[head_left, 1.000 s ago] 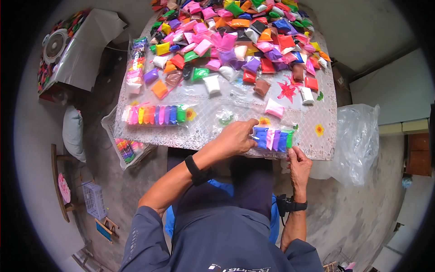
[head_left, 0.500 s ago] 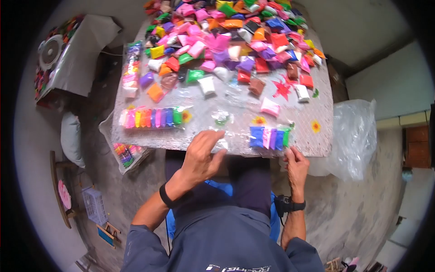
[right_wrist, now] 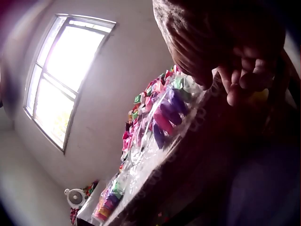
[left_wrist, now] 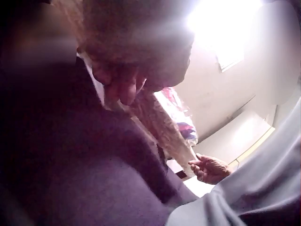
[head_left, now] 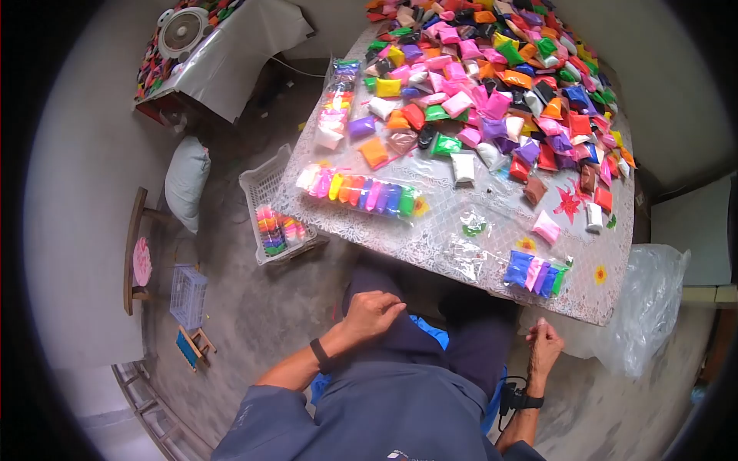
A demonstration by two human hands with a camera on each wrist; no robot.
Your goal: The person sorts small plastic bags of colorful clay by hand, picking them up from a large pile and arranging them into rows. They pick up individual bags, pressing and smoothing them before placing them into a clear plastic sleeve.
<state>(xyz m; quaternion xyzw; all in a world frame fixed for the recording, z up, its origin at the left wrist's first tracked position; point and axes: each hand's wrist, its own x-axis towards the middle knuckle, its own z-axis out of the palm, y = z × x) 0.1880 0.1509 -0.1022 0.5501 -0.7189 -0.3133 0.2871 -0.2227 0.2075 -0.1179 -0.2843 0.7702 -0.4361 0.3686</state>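
My left hand (head_left: 374, 313) hovers over the lap, fingers loosely curled, with nothing seen in it. Beyond the table's front edge, the right hand (head_left: 544, 347) hangs with loosely bent fingers, also holding nothing visible. Nearest to it on the table lies a clear bag (head_left: 536, 273) of blue, pink, purple and green packets. A longer clear bag (head_left: 358, 192) with a row of coloured packets lies at the front left. Another filled bag (head_left: 338, 104) runs along the left edge. In the right wrist view, the right hand (right_wrist: 225, 52) is dark, close below the packets.
A heap of small coloured packets (head_left: 492, 77) covers the back of the lace-covered table (head_left: 415, 246). A white basket (head_left: 265, 165) with filled bags stands on the floor at left. Clear plastic sheeting (head_left: 642, 307) hangs at the right. A fan (head_left: 184, 32) sits at the far left.
Both hands have left the bag at the front right and drawn back toward the body, the left one first. The bag stays on the table. The head view has turned left.
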